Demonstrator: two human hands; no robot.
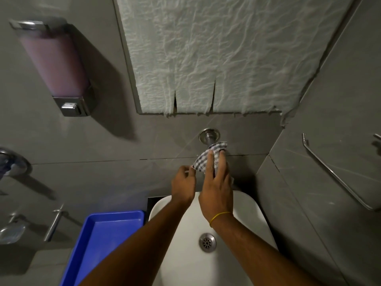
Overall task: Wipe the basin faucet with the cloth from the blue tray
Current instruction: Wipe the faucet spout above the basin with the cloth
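Note:
A chrome faucet (pixel 210 136) comes out of the grey wall above the white basin (pixel 247 205). A checked blue-and-white cloth (pixel 203 161) is draped over the faucet's spout, hiding most of it. My right hand (pixel 216 182) presses the cloth onto the spout, fingers wrapped over it. My left hand (pixel 183 184) pinches the cloth's lower left corner. The blue tray (pixel 107 234) stands left of the basin with nothing in it.
A soap dispenser (pixel 53 65) with pink liquid hangs on the wall at upper left. A paper-covered mirror (pixel 226 54) is above the faucet. A metal towel rail (pixel 338 174) is on the right wall. The basin drain (pixel 207 242) shows between my forearms. More chrome fittings (pixel 12 162) are at the left.

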